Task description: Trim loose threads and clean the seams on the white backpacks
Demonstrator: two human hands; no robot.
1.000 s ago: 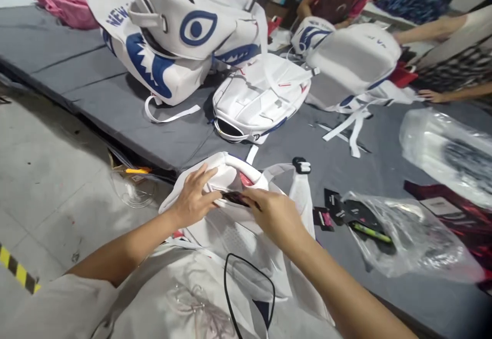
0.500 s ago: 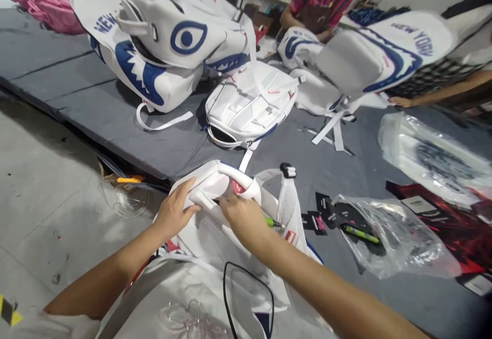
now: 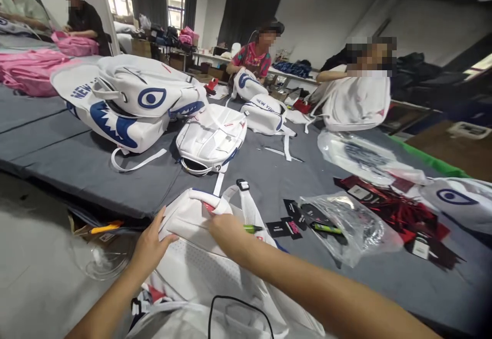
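Note:
A white backpack lies at the table's front edge, its padded back and straps facing up. My left hand grips the backpack's upper left edge, thumb on top and fingers along the side. My right hand is closed at the upper panel, close to the red-lined top handle. From that fist sticks out the end of a green pen-like tool; its tip is hidden by the hand. A shoulder strap with a black buckle stands up just beyond it.
Stacked white shark-face backpacks and another white backpack are on the grey table. To the right lie black tags, a clear plastic bag, a second green tool and red-black packaging. Co-workers handle backpacks behind.
My view has tilted up, bringing more of the room and co-workers into sight. Both hands stay on the backpack. Across the table, a co-worker's white backpack has been lifted and turned.

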